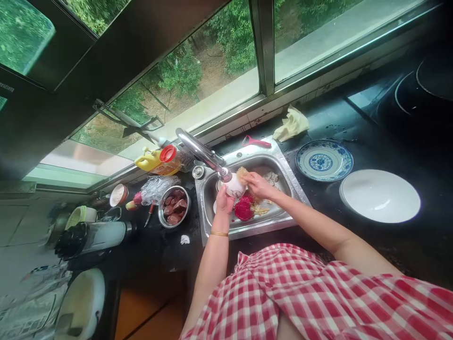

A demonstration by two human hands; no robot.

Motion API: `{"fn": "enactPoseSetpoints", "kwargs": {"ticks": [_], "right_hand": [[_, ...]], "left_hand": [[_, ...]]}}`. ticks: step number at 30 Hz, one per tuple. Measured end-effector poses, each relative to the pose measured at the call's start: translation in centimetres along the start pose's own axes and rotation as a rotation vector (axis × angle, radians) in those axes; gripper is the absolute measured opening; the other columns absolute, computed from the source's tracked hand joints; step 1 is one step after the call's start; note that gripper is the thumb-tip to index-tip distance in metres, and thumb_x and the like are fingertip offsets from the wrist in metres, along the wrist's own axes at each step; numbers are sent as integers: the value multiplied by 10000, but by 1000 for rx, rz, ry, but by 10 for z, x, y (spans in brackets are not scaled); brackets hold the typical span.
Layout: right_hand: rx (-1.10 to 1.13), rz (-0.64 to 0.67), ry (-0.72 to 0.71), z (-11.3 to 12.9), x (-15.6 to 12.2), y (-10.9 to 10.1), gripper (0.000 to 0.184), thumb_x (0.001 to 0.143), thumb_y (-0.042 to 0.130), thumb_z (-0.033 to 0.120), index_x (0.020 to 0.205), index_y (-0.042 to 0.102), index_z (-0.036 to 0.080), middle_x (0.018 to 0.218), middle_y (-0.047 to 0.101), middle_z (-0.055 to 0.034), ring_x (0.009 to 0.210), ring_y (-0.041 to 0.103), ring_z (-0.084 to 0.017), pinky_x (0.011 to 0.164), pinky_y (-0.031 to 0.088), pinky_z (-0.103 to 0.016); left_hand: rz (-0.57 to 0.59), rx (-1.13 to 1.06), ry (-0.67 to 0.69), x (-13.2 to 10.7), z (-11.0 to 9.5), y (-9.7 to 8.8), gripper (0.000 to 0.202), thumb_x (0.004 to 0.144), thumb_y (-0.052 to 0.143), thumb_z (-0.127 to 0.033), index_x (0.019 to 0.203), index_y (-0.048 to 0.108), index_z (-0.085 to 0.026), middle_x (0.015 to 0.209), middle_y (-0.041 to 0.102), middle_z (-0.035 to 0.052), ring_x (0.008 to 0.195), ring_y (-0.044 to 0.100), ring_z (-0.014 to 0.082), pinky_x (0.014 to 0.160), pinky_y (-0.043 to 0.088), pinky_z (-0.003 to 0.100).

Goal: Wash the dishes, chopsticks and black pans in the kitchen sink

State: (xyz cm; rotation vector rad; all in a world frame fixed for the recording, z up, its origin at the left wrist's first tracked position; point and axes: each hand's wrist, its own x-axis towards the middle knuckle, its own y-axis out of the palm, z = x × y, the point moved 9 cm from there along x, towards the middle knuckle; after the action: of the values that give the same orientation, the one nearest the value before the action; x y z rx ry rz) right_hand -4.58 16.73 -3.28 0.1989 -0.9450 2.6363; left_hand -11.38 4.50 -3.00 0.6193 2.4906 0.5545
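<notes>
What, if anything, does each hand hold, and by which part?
The left hand holds a bowl by its near side; the right hand grips a tan sponge-like piece by its right end.

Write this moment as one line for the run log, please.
left hand: holds white bowl | right hand: holds tan scrubber at bowl | place: under faucet, over stainless-steel sink

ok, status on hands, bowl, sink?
Left hand gripping white bowl under faucet. Right hand holding tan scrubber at bowl's edge. Red scraps in sink, below the hands in view.
</notes>
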Motion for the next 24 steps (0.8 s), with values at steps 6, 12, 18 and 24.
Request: {"fn": "enactPoseSetpoints", "kwargs": {"ticks": [6,12,18,24], "right_hand": [[-243,108,105,6,13,-6,375,768,533,88,1043,725,256,1111,588,-127,983,510,-272,834,436,-401],[184,101,196,-8,17,-11,394,824,421,106,1054,723,210,1048,637,-59,962,570,-194,894,450,-342],[-57,-78,20,43,28,-23,370,885,498,366,1205,659,273,1274,546,-111,1140,484,-286,981,372,-468],[506,209,422,-15,55,-6,389,877,511,483,924,718,158,862,697,-79,797,600,-217,805,477,-356]], "left_hand": [[-25,113,16,-4,-4,-1,254,748,709,-271,978,661,-174,1003,716,52,943,659,166,911,484,318],[-99,118,49,2,-8,-7,149,798,642,-240,936,629,-185,943,704,18,868,659,118,887,485,291],[-28,198,-14,8,15,17,138,768,650,-203,901,645,-167,869,702,15,822,651,128,837,486,267],[102,239,-76,-8,23,34,301,741,718,-324,990,649,-168,991,705,62,949,649,174,887,481,319]]}}
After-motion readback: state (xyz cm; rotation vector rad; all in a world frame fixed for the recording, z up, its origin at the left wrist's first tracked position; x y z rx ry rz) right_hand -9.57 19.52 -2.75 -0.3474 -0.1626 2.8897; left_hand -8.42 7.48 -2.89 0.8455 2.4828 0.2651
